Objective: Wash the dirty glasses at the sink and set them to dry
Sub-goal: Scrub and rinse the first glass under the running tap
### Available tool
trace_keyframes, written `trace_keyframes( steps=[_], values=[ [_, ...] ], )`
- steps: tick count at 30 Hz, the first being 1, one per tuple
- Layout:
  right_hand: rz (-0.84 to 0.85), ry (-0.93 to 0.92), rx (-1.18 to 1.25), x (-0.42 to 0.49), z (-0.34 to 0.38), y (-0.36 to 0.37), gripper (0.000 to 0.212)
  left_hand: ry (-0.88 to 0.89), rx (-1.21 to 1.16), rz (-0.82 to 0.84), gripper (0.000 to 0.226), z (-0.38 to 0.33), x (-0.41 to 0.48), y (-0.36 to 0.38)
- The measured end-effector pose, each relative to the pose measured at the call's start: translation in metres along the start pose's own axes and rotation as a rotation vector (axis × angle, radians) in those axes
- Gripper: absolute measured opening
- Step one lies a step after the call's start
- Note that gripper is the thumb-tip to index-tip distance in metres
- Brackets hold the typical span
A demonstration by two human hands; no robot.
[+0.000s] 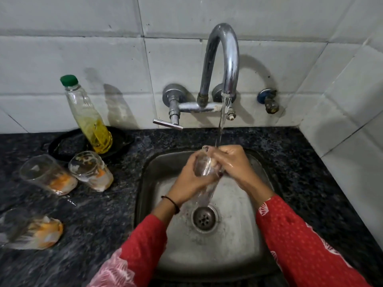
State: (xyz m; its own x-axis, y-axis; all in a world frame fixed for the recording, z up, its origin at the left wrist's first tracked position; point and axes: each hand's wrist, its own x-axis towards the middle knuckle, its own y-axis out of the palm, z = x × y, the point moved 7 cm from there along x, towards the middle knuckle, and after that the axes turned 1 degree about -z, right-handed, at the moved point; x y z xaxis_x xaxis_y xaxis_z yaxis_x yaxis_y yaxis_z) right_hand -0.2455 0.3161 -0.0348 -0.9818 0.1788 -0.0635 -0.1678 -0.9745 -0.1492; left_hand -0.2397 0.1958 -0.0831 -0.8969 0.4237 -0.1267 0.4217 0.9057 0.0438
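Note:
Over the steel sink (pixel 244 251) I hold a clear glass (pixel 204 168) under the running tap (pixel 224 59). My left hand (pixel 187 183) grips the glass from the left. My right hand (pixel 234 162) curls round its upper part from the right. Water streams onto the glass's rim and runs off toward the drain (pixel 204 218). Three dirty glasses with orange residue stand on the counter to the left: one at the far left (pixel 48 175), one beside it (pixel 91 170), and a blurred one nearest me (pixel 31 230).
A bottle of yellow liquid with a green cap (pixel 87 114) stands in a black dish (pixel 68 146) at the back left. The tap lever (pixel 167 123) sticks out over the dark granite counter (pixel 310 183). A tiled wall closes in the right side.

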Motion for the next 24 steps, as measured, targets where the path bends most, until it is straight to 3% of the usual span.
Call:
trace_keyframes(
  steps=[2, 3, 6, 9, 12, 13, 17, 21, 24],
  values=[
    [-0.037, -0.002, 0.149, -0.002, -0.004, -0.005, 0.031, -0.172, -0.316, 0.171, 0.06, 0.006, -0.003, 0.003],
    [-0.026, 0.001, 0.141, -0.003, -0.005, -0.004, 0.031, -0.21, -0.329, 0.212, 0.054, 0.01, -0.004, 0.007],
    [0.015, -0.02, -0.114, -0.006, -0.006, 0.004, 0.034, -0.076, 0.008, 0.045, 0.057, 0.014, 0.001, 0.002],
    [0.018, -0.11, -0.242, -0.012, -0.004, 0.005, 0.009, -0.015, -0.049, -0.047, 0.07, 0.018, 0.0, 0.001],
    [0.088, -0.033, -0.326, -0.021, -0.017, 0.007, 0.06, 0.074, -0.015, 0.007, 0.077, 0.016, -0.003, 0.006],
    [0.09, -0.011, -0.317, -0.025, -0.02, 0.006, 0.067, 0.095, 0.008, 0.028, 0.079, 0.017, -0.003, 0.01],
    [-0.076, -0.117, -0.337, -0.033, -0.018, -0.004, 0.057, 0.115, 0.01, 0.05, 0.075, 0.008, -0.005, 0.019],
    [-0.195, -0.23, -0.224, -0.038, -0.023, -0.006, 0.064, 0.031, 0.005, -0.006, 0.069, 0.026, -0.009, 0.004],
    [-0.35, -0.06, -0.012, -0.039, -0.046, -0.016, 0.056, -0.09, -0.018, -0.167, 0.043, 0.047, -0.022, -0.016]
  ],
)
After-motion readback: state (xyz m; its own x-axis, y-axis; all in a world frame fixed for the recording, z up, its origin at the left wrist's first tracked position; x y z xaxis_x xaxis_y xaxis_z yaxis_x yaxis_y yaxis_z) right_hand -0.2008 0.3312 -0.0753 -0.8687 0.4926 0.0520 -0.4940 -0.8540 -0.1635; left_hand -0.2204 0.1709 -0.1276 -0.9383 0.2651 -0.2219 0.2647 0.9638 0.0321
